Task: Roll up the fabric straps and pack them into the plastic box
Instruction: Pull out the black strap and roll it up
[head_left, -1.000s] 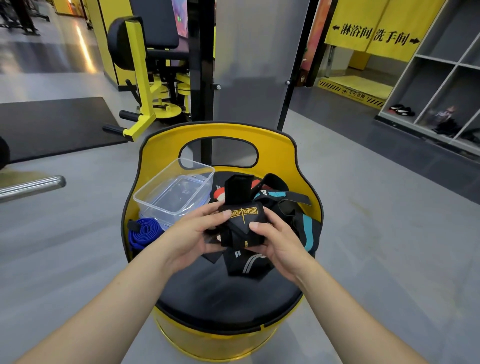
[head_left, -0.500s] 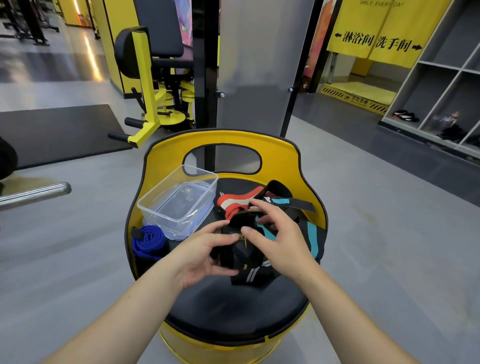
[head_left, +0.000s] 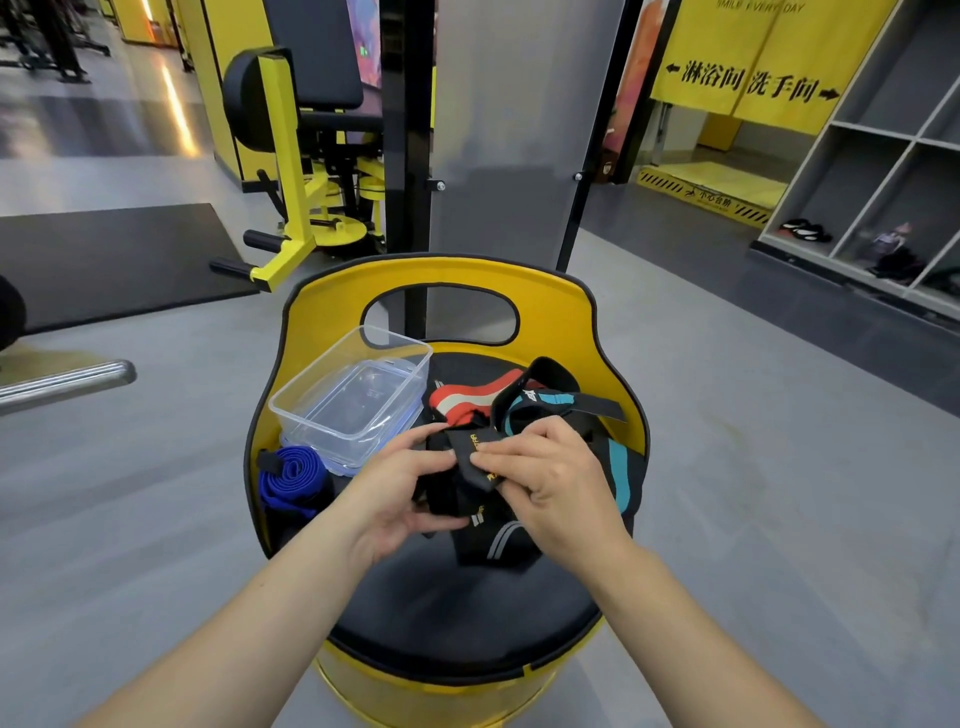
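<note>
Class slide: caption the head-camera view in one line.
Both hands, left and right, pinch a black strap beside the plastic box.

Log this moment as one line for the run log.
step: rolling | left hand: grips black strap | right hand: pinches black strap | plastic box: no straps inside | blue strap: rolled, beside box

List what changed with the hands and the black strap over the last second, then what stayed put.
A second ago both hands held the black strap spread flat, label up. Now it is folded into a tighter bundle: the right hand pinches its folded end from above and the left hand grips it from the side. The plastic box is still empty, and the blue strap and the red strap have not moved.
</note>
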